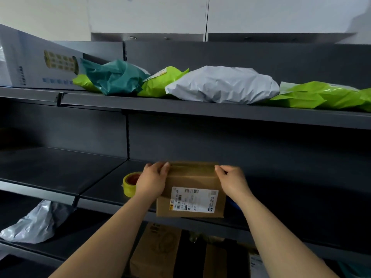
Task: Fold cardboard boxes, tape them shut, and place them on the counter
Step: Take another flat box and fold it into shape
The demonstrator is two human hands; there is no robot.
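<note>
Cardboard box [190, 189] sits at the middle shelf's [100, 187] front edge, long axis left-right, between 2 hands: left hand [152, 181] curled over its far-left corner, right hand [230, 181] pinching far-right corner; tape roll [128, 187] nearer left.

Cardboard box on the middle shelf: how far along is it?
Done: the cardboard box is folded, flaps closed. In hand: left hand and right hand grip its top corners on the shelf, tape roll beside it. Left: sealing can't be confirmed; not yet released.
</note>
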